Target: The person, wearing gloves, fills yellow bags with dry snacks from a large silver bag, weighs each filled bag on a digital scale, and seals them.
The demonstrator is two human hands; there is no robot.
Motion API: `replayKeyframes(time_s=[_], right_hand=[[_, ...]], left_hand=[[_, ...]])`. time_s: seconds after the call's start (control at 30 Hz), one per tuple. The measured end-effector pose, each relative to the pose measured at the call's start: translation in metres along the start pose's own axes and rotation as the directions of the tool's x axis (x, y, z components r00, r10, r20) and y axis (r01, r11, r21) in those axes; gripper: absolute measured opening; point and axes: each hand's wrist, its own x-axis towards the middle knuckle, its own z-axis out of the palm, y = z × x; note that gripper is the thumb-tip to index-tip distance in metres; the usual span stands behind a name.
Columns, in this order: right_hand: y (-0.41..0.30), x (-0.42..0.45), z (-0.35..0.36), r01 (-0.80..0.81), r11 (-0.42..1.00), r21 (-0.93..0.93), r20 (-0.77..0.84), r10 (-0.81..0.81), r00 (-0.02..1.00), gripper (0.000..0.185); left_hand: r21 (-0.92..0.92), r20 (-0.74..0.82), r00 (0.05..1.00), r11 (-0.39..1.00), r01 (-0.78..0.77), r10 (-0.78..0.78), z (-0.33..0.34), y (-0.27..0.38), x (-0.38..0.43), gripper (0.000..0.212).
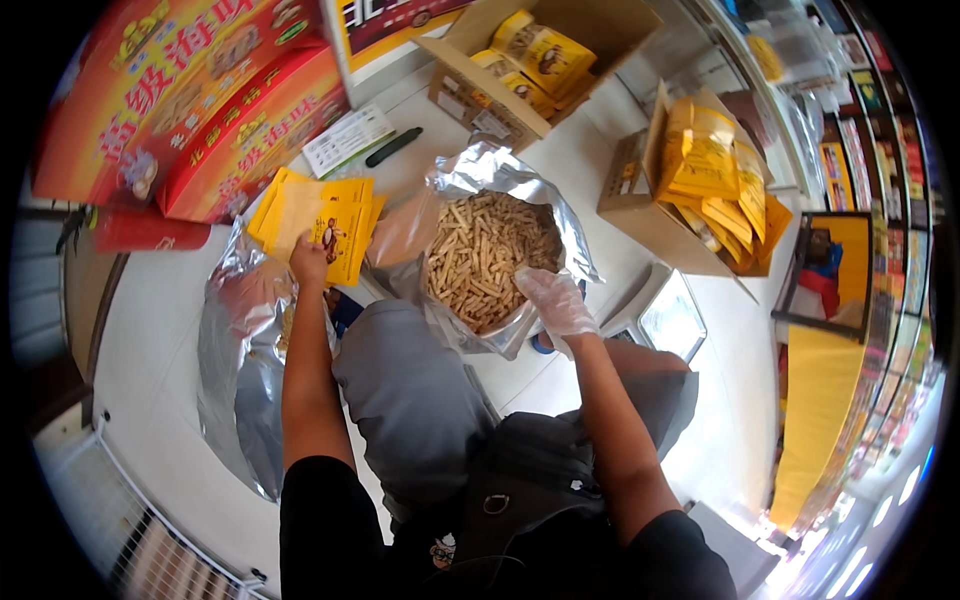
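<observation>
A large silver foil bag (pixel 508 169) stands open before me, full of short tan stick-shaped snacks (pixel 487 255). My right hand (pixel 556 304), in a clear plastic glove, is at the right rim of this bag, over the edge of the snacks; whether its fingers hold anything cannot be told. To the left, my bare left hand (pixel 309 259) has its fingers on the lower part of several flat yellow printed pouches (pixel 341 217), which are fanned out. A second silver foil bag (pixel 259 397) lies beside my left forearm, with some yellowish contents partly visible.
Two cardboard boxes (pixel 487 109) (pixel 624 180) hold yellow pouches at the back and right. A scale-like device (pixel 664 315) sits right of the foil bag. A dark green marker-like object (pixel 394 147) and a printed card (pixel 349 139) lie near red boxes (pixel 255 135). Shelves (pixel 881 187) line the far right.
</observation>
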Motion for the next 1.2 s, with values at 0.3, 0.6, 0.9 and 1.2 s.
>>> replayKeyframes(time_s=[0.3, 0.6, 0.9, 1.2], right_hand=[[-0.074, -0.040, -0.051, -0.116, 0.876, -0.467, 0.068, 0.167, 0.984, 0.040], [-0.056, -0.054, -0.113, -0.161, 0.874, -0.458, -0.126, 0.116, 0.985, 0.028], [-0.030, -0.041, -0.108, 0.579, 0.332, -0.745, 0.375, -0.510, 0.774, 0.030], [-0.090, -0.090, -0.075, 0.683, 0.707, -0.183, 0.011, -0.694, 0.720, 0.043]], left_hand=[[0.271, 0.177, 0.979, 0.951, -0.146, 0.100, 0.053, 0.013, -0.007, 0.044], [0.239, 0.435, 0.898, 0.953, -0.188, 0.068, 0.054, 0.026, -0.011, 0.027], [0.193, 0.240, 0.919, 0.912, -0.363, 0.315, -0.049, 0.146, 0.013, 0.017], [-0.232, 0.352, 0.782, 0.858, -0.459, 0.514, -0.153, 0.403, -0.124, 0.022]])
